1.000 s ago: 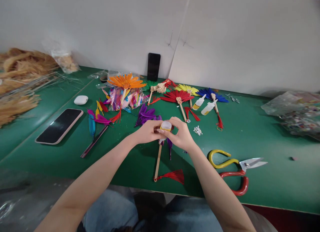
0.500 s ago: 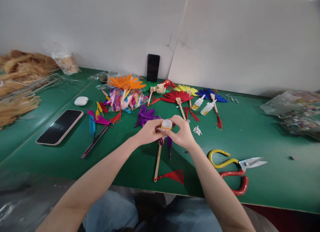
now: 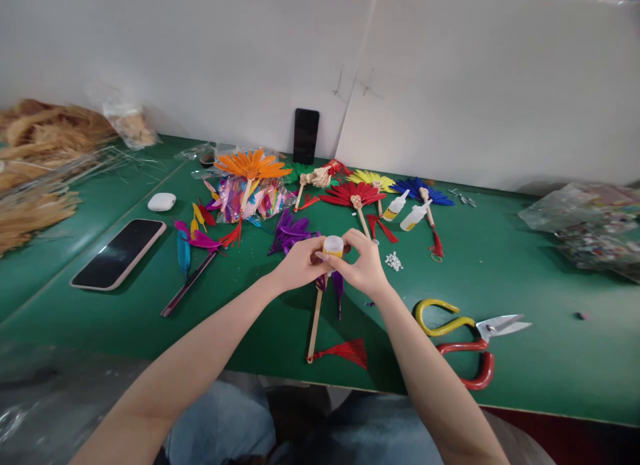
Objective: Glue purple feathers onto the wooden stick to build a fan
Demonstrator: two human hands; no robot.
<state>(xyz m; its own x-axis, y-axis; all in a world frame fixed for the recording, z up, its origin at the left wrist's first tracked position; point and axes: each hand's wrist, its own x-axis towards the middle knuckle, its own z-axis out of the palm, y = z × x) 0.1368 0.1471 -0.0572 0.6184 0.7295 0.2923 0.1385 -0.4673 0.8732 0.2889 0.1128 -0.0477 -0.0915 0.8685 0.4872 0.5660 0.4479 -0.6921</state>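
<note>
Both hands meet over the middle of the green table (image 3: 525, 265). My left hand (image 3: 299, 265) and my right hand (image 3: 363, 268) are closed around a small white glue bottle (image 3: 333, 245) with a yellow label, held upside down. Beneath them lies a purple feather fan (image 3: 295, 230) on a wooden stick (image 3: 315, 321) with a red tassel (image 3: 347, 351) at its near end. The bottle's tip is hidden between my fingers.
Scissors with one yellow and one red handle (image 3: 463, 341) lie to the right. Finished feather fans, two glue bottles (image 3: 407, 211), white beads (image 3: 394, 260) and a bag of feathers (image 3: 255, 198) sit behind. A phone (image 3: 119, 253) and earbud case (image 3: 161, 201) lie left.
My hands and the bottle have shifted slightly away from me; otherwise nothing has moved.
</note>
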